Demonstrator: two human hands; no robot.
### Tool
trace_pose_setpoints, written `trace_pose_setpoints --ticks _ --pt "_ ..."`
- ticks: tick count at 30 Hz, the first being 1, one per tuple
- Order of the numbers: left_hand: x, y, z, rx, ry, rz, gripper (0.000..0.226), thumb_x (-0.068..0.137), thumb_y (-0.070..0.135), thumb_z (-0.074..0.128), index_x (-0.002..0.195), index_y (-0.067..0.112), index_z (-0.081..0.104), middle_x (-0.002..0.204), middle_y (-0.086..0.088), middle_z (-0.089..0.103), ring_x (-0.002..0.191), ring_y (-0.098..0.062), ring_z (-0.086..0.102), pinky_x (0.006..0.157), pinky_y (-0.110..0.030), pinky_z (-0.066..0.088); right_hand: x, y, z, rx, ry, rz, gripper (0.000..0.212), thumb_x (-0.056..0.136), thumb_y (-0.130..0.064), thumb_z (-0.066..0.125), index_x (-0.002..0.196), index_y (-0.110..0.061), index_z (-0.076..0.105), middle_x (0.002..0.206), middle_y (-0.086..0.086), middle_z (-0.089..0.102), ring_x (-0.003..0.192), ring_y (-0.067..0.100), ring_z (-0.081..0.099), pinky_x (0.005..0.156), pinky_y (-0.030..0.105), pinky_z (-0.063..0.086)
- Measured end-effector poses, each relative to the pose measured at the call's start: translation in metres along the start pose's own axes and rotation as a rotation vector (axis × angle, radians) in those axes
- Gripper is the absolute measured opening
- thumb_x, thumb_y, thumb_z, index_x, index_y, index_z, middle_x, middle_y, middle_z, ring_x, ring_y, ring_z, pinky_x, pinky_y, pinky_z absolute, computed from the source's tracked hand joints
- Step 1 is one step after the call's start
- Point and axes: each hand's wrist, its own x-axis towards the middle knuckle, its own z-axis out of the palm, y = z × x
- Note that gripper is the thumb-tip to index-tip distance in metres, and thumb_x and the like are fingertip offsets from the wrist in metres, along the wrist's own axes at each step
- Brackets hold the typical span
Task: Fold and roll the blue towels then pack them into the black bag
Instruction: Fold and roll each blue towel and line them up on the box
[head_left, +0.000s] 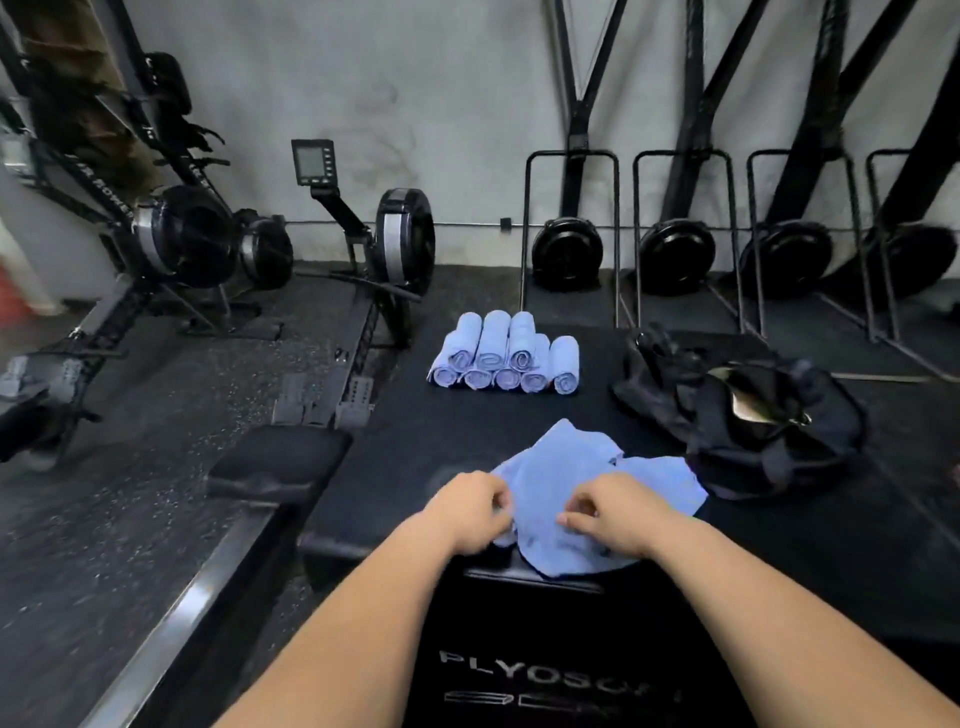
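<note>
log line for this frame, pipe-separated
step: folding | left hand: pinches loose blue towel | right hand: pinches same towel | rolled towels: stacked beyond it | black bag: open, right of towels

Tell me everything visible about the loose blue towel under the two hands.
The loose blue towel is light blue soft cloth, crumpled and not yet folded or rolled. It lies on the black padded box near its front edge, its near part hanging slightly over. The left hand pinches its left side, the right hand its near middle. Its right corner reaches toward the black bag; contact cannot be told.
</note>
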Motion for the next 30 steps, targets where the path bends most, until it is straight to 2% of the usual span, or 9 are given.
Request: trace_pose_setpoints --ticks 3,7,10,13,15,18,22,25,30 --pt "-0.012 -0.009 0.025 -0.036 0.031 -0.014 0.020 0.086 0.043 0.061 0.102 0.034 0.067 0.100 0.015 0.069 0.092 -0.014 0.065 0.084 -0.031 0.053 0.008 0.014 0.025 0.013 0.206 0.044 0.020 0.100 -0.052 0.058 0.112 -0.039 0.069 0.111 -0.013 0.055 0.112 0.017 0.057 0.087 0.038 0.051" --pt "-0.006 -0.005 0.025 0.056 0.172 0.057 0.024 0.090 0.036 0.053 0.112 0.034 0.064 0.107 0.011 0.068 0.095 -0.020 0.062 0.086 -0.036 0.051 0.020 0.024 0.039 -0.062 0.204 0.058 0.049 0.103 -0.051 0.050 0.149 -0.033 0.048 0.154 -0.008 0.042 0.138 0.021 0.045 0.104 0.041 0.048" --pt "0.005 -0.008 0.031 0.147 0.220 0.151 0.030 0.096 0.035 0.051 0.123 0.029 0.061 0.120 0.006 0.061 0.108 -0.020 0.056 0.093 -0.036 0.045 0.021 0.026 0.055 -0.159 0.193 0.090 0.042 0.105 -0.056 0.040 0.130 -0.031 0.061 0.134 -0.008 0.058 0.126 0.021 0.053 0.096 0.042 0.047" --pt "0.015 -0.007 0.040 0.106 0.234 0.123 0.030 0.101 0.034 0.047 0.128 0.028 0.059 0.122 0.006 0.062 0.106 -0.022 0.057 0.093 -0.037 0.046 0.020 0.019 0.062 -0.242 0.376 0.071 0.047 0.102 -0.051 0.040 0.082 -0.023 0.072 0.084 -0.001 0.066 0.081 0.025 0.068 0.064 0.039 0.051" --pt "0.019 -0.005 0.045 0.137 0.273 0.104 0.024 0.104 0.035 0.042 0.119 0.027 0.059 0.112 0.005 0.064 0.099 -0.023 0.058 0.088 -0.040 0.046 0.021 0.013 0.055 -0.315 0.433 0.099 0.045 0.103 -0.048 0.048 0.068 -0.024 0.066 0.069 -0.001 0.063 0.061 0.025 0.064 0.050 0.033 0.039" --pt "0.027 0.000 0.052 0.178 0.340 0.046 0.023 0.106 0.036 0.038 0.104 0.027 0.059 0.098 0.006 0.062 0.089 -0.023 0.055 0.080 -0.039 0.042 0.026 0.017 0.047 -0.284 0.344 0.157 0.038 0.109 -0.048 0.033 0.085 -0.029 0.056 0.081 -0.003 0.061 0.075 0.024 0.061 0.056 0.033 0.034" --pt "0.040 0.001 0.054 0.204 0.358 0.037 0.023 0.103 0.029 0.044 0.117 0.025 0.062 0.104 0.004 0.061 0.092 -0.025 0.058 0.081 -0.039 0.043 0.049 0.038 0.043 -0.227 0.476 0.224 0.019 0.102 -0.038 0.051 0.107 -0.024 0.064 0.106 0.001 0.063 0.090 0.026 0.059 0.061 0.035 0.046" --pt "0.052 -0.005 0.050 0.186 0.373 0.054 0.032 0.096 0.026 0.050 0.123 0.022 0.065 0.118 0.001 0.063 0.096 -0.029 0.058 0.078 -0.040 0.045 0.066 0.048 0.043 -0.240 0.446 0.138 0.036 0.093 -0.039 0.063 0.127 -0.025 0.063 0.135 0.002 0.056 0.114 0.029 0.054 0.077 0.041 0.049" --pt "0.072 -0.003 0.041 0.181 0.325 0.006 0.040 0.103 0.031 0.049 0.142 0.024 0.054 0.125 0.004 0.066 0.111 -0.028 0.055 0.090 -0.041 0.044 0.063 0.046 0.074 -0.213 0.456 0.133 0.044 0.102 -0.040 0.039 0.138 -0.024 0.060 0.147 -0.003 0.056 0.134 0.024 0.048 0.109 0.042 0.040"
